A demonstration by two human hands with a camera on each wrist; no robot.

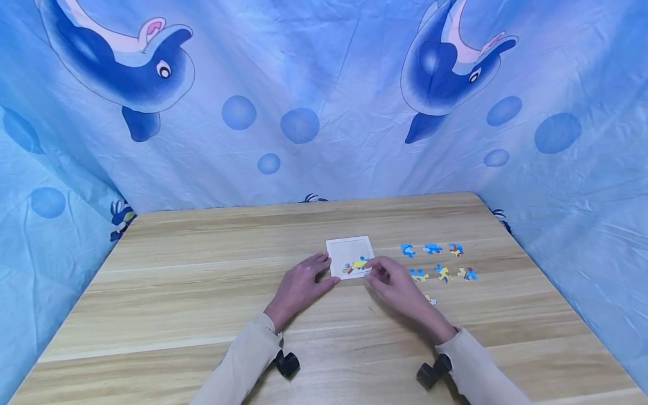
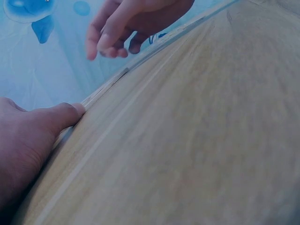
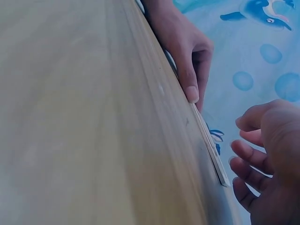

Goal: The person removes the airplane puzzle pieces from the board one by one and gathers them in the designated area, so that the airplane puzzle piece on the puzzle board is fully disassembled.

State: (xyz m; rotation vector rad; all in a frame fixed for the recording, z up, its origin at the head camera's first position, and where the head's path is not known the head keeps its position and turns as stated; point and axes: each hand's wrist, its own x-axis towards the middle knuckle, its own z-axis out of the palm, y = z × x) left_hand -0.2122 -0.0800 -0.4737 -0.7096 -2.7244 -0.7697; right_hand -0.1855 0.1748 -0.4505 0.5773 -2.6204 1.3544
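A small white puzzle tray (image 1: 349,239) lies on the table, with a few joined jigsaw pieces (image 1: 358,264) in yellow, blue and red along its near side. My left hand (image 1: 302,284) touches the tray's left side with its fingers, its thumb at the near left corner. In the right wrist view that left thumb (image 3: 191,93) lies along the tray edge. Above the tray's near right corner is my right hand (image 1: 397,288), its fingers loosely bent. Nothing shows between the right fingers (image 3: 251,157), which stand apart from the tray. The right hand partly hides the joined pieces.
To the right of the tray, several loose jigsaw pieces (image 1: 443,273) lie in rows on the wooden table (image 1: 202,292). One piece (image 1: 432,301) is partly covered by the right forearm. Behind the table hangs a blue curtain (image 1: 324,67) with dolphins.
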